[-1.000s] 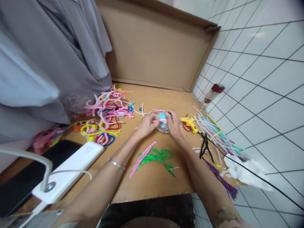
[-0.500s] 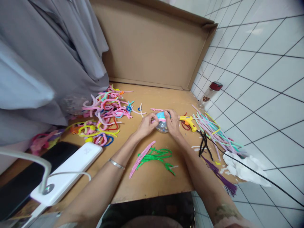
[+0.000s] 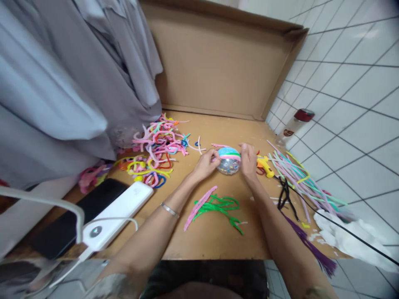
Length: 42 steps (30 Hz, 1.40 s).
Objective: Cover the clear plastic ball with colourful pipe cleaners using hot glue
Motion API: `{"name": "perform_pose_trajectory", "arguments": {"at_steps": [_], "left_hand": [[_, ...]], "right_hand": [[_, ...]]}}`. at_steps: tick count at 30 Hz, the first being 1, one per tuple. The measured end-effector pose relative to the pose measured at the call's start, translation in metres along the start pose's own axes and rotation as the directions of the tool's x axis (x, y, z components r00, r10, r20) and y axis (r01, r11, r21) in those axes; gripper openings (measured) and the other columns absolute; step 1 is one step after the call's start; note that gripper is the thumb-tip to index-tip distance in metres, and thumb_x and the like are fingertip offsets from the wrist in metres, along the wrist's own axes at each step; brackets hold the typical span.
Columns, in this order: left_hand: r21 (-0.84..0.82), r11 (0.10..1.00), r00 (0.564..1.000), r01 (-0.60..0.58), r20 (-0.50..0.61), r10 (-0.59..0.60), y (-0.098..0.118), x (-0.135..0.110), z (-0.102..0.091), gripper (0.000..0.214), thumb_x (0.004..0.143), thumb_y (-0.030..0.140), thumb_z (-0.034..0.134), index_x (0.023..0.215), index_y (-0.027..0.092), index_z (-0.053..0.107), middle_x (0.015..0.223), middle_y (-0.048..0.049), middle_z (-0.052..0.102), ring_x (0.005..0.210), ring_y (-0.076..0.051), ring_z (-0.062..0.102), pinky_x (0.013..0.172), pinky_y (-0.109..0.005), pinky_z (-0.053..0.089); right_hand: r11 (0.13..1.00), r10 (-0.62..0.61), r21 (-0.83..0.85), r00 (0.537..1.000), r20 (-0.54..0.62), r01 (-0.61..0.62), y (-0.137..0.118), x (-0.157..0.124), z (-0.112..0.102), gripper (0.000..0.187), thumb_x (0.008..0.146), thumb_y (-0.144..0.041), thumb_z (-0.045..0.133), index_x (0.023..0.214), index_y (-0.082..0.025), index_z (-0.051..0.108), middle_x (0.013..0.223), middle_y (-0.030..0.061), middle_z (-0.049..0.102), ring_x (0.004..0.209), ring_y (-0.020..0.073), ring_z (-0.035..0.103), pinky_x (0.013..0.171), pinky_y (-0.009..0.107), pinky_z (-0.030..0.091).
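A clear ball (image 3: 228, 164) filled with small colourful bits sits on the cardboard work surface (image 3: 199, 232), wrapped on top with blue and pink pipe cleaners. My left hand (image 3: 205, 164) grips its left side, fingers pinched on the wrapping. My right hand (image 3: 248, 161) cups its right side with curled fingers. Just in front of the ball, loose green and pink pipe cleaners (image 3: 215, 205) lie between my forearms.
A tangle of coloured pipe cleaners (image 3: 156, 151) lies at left, straight ones (image 3: 296, 174) at right. A yellow glue gun (image 3: 264, 162) sits beside my right hand. White power bank (image 3: 120, 211), phone, red-capped bottle (image 3: 294, 122), white tissue (image 3: 346, 232), grey cloth and a cardboard wall surround.
Both hands stayed on the ball and have spread a little, so more of the ball shows. The camera has shifted, moving everything rightward in view.
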<state>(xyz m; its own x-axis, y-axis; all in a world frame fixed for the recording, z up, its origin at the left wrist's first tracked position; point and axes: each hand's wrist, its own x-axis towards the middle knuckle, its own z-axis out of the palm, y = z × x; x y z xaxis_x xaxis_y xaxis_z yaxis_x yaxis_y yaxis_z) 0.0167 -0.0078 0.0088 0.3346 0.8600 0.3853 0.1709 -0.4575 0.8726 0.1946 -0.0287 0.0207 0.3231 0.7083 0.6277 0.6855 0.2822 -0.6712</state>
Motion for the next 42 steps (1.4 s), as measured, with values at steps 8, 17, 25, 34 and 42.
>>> {"name": "perform_pose_trajectory", "arguments": {"at_steps": [8, 17, 25, 34, 42], "left_hand": [[-0.013, 1.0, 1.0, 0.028, -0.007, -0.028, 0.0, 0.001, -0.004, 0.005, 0.075, 0.017, 0.052, 0.071, 0.018, 0.049, 0.07, 0.0026, 0.054, 0.069, -0.012, 0.049, 0.069, -0.025, 0.039], [-0.117, 0.991, 0.997, 0.059, -0.051, -0.066, -0.018, 0.006, 0.001, 0.006, 0.073, 0.018, 0.052, 0.068, 0.018, 0.048, 0.064, 0.0047, 0.05, 0.064, -0.011, 0.045, 0.063, -0.022, 0.037], [-0.214, 0.967, 0.983, 0.14, -0.09, -0.162, -0.031, 0.01, -0.011, 0.007, 0.067, 0.02, 0.05, 0.061, 0.019, 0.046, 0.066, 0.0037, 0.054, 0.069, -0.012, 0.05, 0.07, -0.024, 0.042], [-0.173, 0.975, 0.987, 0.139, -0.056, -0.151, -0.033, 0.008, -0.02, 0.009, 0.065, 0.031, 0.052, 0.066, 0.023, 0.048, 0.06, 0.0035, 0.046, 0.066, -0.015, 0.046, 0.067, -0.026, 0.039], [-0.171, 0.976, 0.987, 0.132, -0.066, -0.145, -0.033, 0.009, -0.018, 0.009, 0.064, 0.03, 0.051, 0.065, 0.023, 0.045, 0.061, 0.003, 0.045, 0.07, -0.016, 0.048, 0.07, -0.027, 0.041]], "right_hand": [[0.982, 0.179, 0.059, 0.984, 0.024, -0.18, 0.013, 0.001, -0.001, 0.054, 0.092, -0.062, 0.029, 0.089, -0.018, 0.061, 0.094, 0.009, 0.067, 0.09, 0.0212, 0.061, 0.086, 0.038, 0.047], [0.983, 0.182, -0.02, 0.976, 0.117, -0.181, 0.006, -0.009, 0.001, 0.055, 0.094, -0.062, 0.026, 0.08, -0.02, 0.06, 0.084, 0.0073, 0.067, 0.084, 0.0215, 0.059, 0.081, 0.035, 0.047], [0.992, 0.081, 0.088, 0.987, 0.14, -0.094, -0.005, -0.029, 0.012, 0.045, 0.095, -0.049, 0.036, 0.113, -0.017, 0.063, 0.117, 0.0123, 0.069, 0.109, 0.0214, 0.061, 0.098, 0.037, 0.045], [0.984, 0.098, -0.158, 0.993, 0.072, -0.086, 0.005, -0.018, -0.014, 0.036, 0.091, -0.032, 0.041, 0.114, -0.015, 0.062, 0.115, 0.0143, 0.067, 0.108, 0.0234, 0.061, 0.099, 0.038, 0.045], [0.559, 0.413, -0.773, 0.909, -0.054, -0.3, 0.027, -0.022, -0.079, 0.04, 0.084, -0.025, 0.05, 0.118, -0.008, 0.061, 0.119, 0.0238, 0.061, 0.114, 0.0361, 0.055, 0.094, 0.047, 0.041]]}}
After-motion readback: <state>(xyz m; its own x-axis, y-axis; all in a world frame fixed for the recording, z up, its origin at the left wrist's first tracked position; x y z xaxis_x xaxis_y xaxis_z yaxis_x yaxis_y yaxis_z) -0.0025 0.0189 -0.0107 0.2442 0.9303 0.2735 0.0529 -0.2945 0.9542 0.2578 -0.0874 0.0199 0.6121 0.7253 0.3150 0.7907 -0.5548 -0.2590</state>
